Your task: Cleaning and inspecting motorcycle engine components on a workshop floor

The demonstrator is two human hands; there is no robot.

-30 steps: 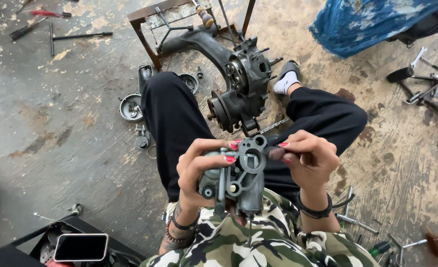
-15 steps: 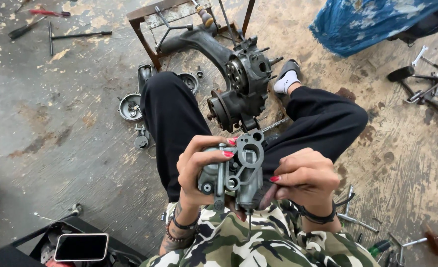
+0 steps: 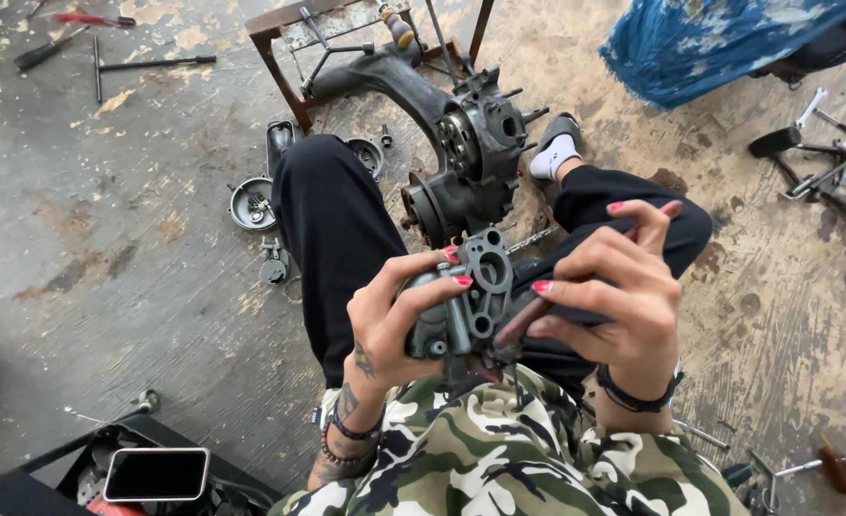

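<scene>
Centre: carburettor (image 3: 461, 306) gripped between left hand (image 3: 385, 325) and right hand (image 3: 614, 306), above lap.
Ahead: engine block (image 3: 461, 143) between the legs.
Lower left: phone (image 3: 155, 474).
Right: wrenches (image 3: 814, 172) on floor (image 3: 107, 268).

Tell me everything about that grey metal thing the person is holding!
The grey cast-metal engine part is lumpy and grimy, with round holes in a flat flange on top and small tubes below. It is held over the lap. The left hand wraps around it, and the right hand presses a dark tool against its side.
</scene>
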